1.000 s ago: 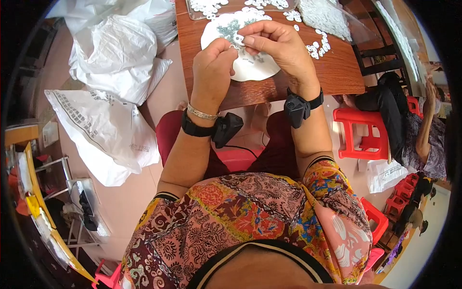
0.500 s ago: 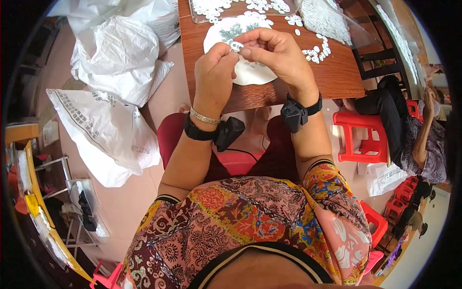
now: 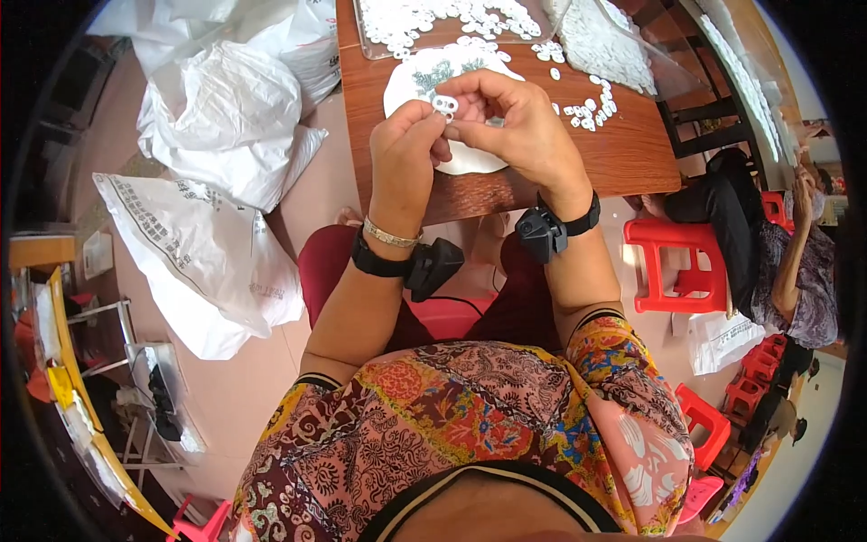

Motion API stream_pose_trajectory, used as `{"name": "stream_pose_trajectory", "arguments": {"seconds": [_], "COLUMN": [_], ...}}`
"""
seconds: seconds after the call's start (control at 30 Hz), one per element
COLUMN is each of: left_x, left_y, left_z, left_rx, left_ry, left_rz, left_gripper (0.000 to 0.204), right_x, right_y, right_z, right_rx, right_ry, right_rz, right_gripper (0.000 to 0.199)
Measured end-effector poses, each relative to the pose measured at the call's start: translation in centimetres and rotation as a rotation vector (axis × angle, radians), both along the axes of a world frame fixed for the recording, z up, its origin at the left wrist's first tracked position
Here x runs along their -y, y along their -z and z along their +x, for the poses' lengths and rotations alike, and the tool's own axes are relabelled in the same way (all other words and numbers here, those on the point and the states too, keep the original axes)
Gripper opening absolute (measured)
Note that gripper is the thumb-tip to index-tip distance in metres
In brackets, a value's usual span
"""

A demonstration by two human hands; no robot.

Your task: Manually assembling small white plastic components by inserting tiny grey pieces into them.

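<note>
My left hand and my right hand meet above the near part of the table. Between their fingertips is a small white oval piece with two holes, tilted up so its face shows. Left thumb and forefinger pinch it from one side, and the right fingertips close in on the other. A second white bit seems to sit just under it, largely hidden by fingers. Below the hands lies a round white mat with a dark tree print, partly covered by my hands.
A clear tray of white pieces stands at the far side of the wooden table. Loose white pieces and a full clear bag lie right. White sacks crowd the left floor. Beyond a red stool sits another person.
The small white piece has turned so that its holes face up more. Both hands have come slightly nearer to me, still close together at the piece.
</note>
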State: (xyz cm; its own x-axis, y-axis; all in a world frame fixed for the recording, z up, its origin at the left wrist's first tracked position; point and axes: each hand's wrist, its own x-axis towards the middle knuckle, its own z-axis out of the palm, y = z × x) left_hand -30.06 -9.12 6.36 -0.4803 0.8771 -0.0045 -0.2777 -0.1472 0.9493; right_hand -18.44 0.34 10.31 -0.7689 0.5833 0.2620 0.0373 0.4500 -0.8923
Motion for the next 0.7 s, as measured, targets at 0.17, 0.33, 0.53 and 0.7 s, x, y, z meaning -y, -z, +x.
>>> {"name": "stream_pose_trajectory", "arguments": {"seconds": [0.17,0.33,0.53,0.7], "left_x": [-0.1,-0.1,0.3,0.1], "left_y": [0.0,-0.3,-0.3,-0.5], "left_z": [-0.1,-0.3,-0.5,0.0], "left_rx": [-0.012,-0.018,-0.033,-0.033], "left_ry": [-0.036,-0.006,0.059,-0.034], "left_rz": [0.044,0.022,-0.004,0.021], "left_gripper": [0.024,0.028,0.026,0.028], "right_x": [0.2,0.1,0.7,1.5], "right_y": [-0.4,-0.7,-0.7,-1.2], "right_z": [0.0,0.2,-0.1,-0.4], "right_rx": [0.030,0.093,0.054,0.093], "right_ry": [0.009,-0.016,-0.020,0.056], "right_rz": [0.078,0.080,0.134,0.342], "right_gripper": [0.025,0.029,0.024,0.026]}}
